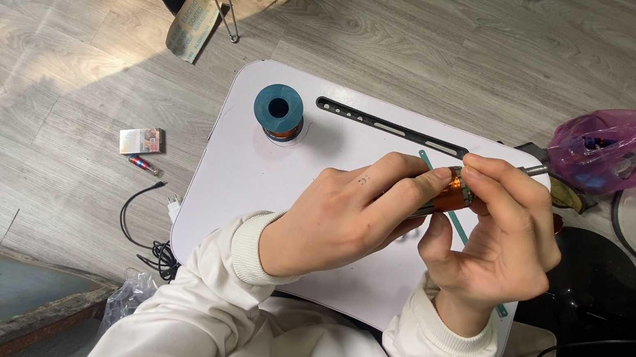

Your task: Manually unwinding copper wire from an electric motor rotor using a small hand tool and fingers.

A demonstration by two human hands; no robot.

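**Copper coil pinched between both hands above the white lap table**

Cream sleeves (246, 334) come up from the bottom edge, nearest the camera, and both hands meet over the white lap table (253, 169). Between them sits a small copper-wound coil (457, 191), held above the table's right half, clear of its surface as far as can be told. Its long axis runs roughly left to right, tilting up toward the table's far right corner, where a thin metal rod (533, 171) sticks out past the fingers.

From the table's near-left side, the left hand (346, 216) is closed around the coil's left end, fingertips on the winding. On the right, the right hand (501, 229) pinches the coil from above, thumb beneath. Both hands touch it; neither is nearer.

Under the hands a teal strip (457, 223) lies on the table. A teal spool of copper wire (278, 112) stands at the far-left corner, well apart, beside a dark slotted bar (391, 127).
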